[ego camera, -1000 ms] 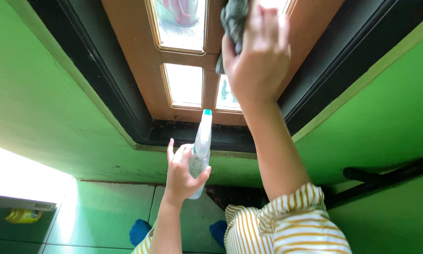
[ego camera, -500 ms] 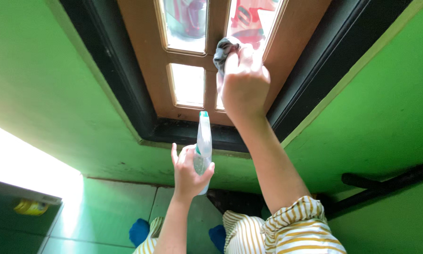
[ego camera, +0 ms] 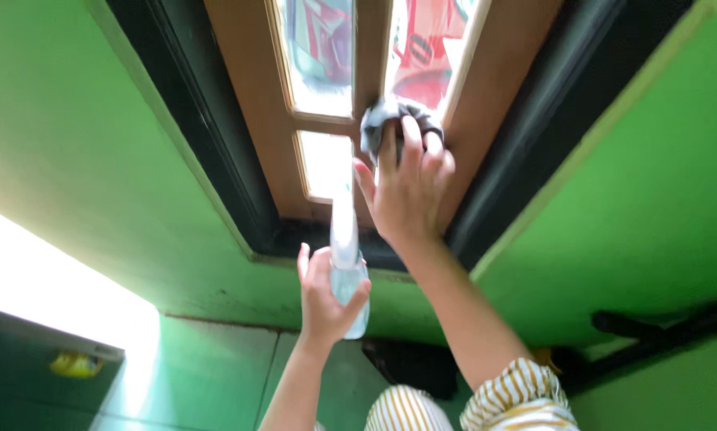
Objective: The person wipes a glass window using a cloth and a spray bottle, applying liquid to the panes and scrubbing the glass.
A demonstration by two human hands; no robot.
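Observation:
My right hand (ego camera: 407,189) presses a crumpled grey cloth (ego camera: 379,121) against the wooden window frame (ego camera: 246,120), at the lower right glass pane. My left hand (ego camera: 326,295) holds a clear spray bottle (ego camera: 345,263) upright below the window, its nozzle pointing up toward the lower left pane (ego camera: 323,164). The bottle's top is blurred. Both striped yellow-and-white sleeves show at the bottom of the view.
A black outer frame (ego camera: 207,144) surrounds the window, set in a green wall (ego camera: 79,160). Green floor tiles (ego camera: 207,375) lie below. A black bar (ego camera: 669,331) runs along the right wall. A yellow object (ego camera: 77,364) lies at the lower left, near a bright patch of light.
My right hand slid the cloth down the window, from the upper pane to the lower right pane. The view tilted upward; my left hand with the bottle stayed below the sill.

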